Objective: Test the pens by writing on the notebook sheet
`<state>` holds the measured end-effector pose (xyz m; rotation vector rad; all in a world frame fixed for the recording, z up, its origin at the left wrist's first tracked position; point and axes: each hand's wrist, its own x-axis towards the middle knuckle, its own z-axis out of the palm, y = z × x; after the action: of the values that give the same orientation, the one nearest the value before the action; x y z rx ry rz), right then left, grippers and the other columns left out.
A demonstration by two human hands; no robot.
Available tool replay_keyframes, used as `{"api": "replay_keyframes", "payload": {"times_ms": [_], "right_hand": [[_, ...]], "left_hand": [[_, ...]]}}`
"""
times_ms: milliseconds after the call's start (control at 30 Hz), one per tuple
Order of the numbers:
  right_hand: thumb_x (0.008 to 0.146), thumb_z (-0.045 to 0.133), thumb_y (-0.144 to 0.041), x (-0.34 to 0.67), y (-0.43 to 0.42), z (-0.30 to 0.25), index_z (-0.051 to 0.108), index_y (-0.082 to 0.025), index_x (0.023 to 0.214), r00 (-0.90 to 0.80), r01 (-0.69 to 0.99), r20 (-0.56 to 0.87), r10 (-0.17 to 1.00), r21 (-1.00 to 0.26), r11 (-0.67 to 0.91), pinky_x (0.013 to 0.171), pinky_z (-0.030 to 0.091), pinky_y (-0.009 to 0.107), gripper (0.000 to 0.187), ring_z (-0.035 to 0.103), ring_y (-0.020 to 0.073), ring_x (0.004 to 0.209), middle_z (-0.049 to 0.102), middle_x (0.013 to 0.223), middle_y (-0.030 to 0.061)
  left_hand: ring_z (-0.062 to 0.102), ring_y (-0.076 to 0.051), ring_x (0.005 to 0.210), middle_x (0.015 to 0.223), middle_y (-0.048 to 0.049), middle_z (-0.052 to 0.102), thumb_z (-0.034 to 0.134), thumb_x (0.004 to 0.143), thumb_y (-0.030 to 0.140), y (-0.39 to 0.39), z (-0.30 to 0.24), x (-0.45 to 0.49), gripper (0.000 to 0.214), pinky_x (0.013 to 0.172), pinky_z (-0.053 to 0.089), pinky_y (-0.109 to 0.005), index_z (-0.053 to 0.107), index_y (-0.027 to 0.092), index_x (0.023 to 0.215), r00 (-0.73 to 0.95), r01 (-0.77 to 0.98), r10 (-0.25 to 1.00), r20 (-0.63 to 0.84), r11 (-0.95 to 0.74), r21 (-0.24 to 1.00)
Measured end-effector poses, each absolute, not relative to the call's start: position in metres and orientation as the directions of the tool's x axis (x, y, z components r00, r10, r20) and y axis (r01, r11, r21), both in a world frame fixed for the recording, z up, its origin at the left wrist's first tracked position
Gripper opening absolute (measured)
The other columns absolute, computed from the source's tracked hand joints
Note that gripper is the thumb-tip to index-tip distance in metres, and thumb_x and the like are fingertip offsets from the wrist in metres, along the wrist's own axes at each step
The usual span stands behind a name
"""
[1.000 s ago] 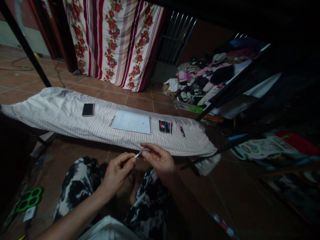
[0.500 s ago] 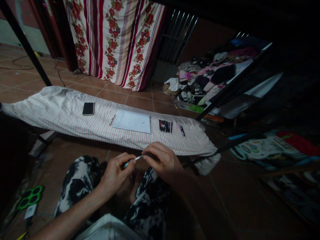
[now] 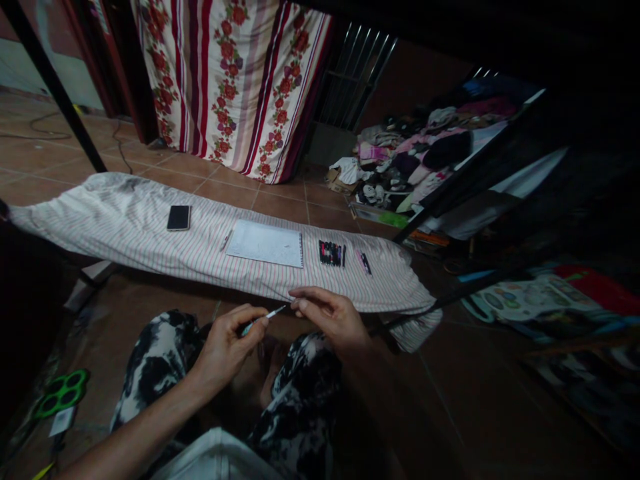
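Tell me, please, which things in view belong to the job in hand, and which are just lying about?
Seem to belong:
pen held in the left hand
row of pens
notebook

Seem just lying about:
phone on the striped cloth
pile of clothes

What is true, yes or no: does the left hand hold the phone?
No, the left hand holds a pen-like object; the phone lies on the striped cloth.

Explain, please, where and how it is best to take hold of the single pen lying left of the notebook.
Probably pinch the single pen across mid-barrel, coming from above and slightly from the left: it is slim and lies flat on the striped cloth, with the notebook close along its right side and the phone farther off to its left.
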<state>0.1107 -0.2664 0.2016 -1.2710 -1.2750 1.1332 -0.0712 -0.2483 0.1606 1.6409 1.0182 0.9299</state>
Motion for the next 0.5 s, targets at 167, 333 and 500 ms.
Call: {"api": "replay_keyframes", "payload": {"times_ms": [167, 333, 500], "right_hand": [[0.067, 0.070, -0.032, 0.104, -0.267, 0.189, 0.070, -0.021, 0.085, 0.057, -0.032, -0.039, 0.998, -0.999, -0.038, 0.078, 0.048, 0.030, 0.021, 0.063, 0.0151, 0.080, 0.070, 0.082, 0.0027], [0.064, 0.073, -0.031, 0.093, -0.266, 0.173, 0.069, -0.019, 0.082, 0.088, -0.238, -0.087, 0.992, -0.969, -0.063, 0.065, 0.047, 0.024, 0.022, 0.061, 0.0136, 0.074, 0.068, 0.075, 0.0025], [0.063, 0.074, -0.031, 0.081, -0.266, 0.165, 0.067, -0.019, 0.078, 0.122, -0.432, -0.164, 0.979, -0.897, -0.096, 0.063, 0.044, 0.022, 0.021, 0.058, 0.0120, 0.074, 0.064, 0.078, 0.0020]], "left_hand": [[0.050, -0.011, 0.063, 0.068, 0.0002, 0.053, 0.052, 0.079, 0.033, -0.250, 0.167, -0.068, 0.022, 0.056, 0.038, -0.021, 0.065, 0.016, 0.080, 0.318, 0.151, 0.945, 0.076, -0.130, 0.980], [0.046, -0.009, 0.054, 0.065, 0.0010, 0.052, 0.057, 0.074, 0.034, -0.252, 0.174, -0.064, 0.023, 0.049, 0.036, -0.019, 0.066, 0.014, 0.082, 0.252, 0.063, 0.967, 0.035, -0.052, 0.997], [0.047, -0.010, 0.056, 0.068, -0.0014, 0.058, 0.059, 0.073, 0.035, -0.255, 0.180, -0.061, 0.026, 0.047, 0.036, -0.018, 0.068, 0.014, 0.084, 0.244, 0.025, 0.970, -0.001, -0.005, 1.000]]}}
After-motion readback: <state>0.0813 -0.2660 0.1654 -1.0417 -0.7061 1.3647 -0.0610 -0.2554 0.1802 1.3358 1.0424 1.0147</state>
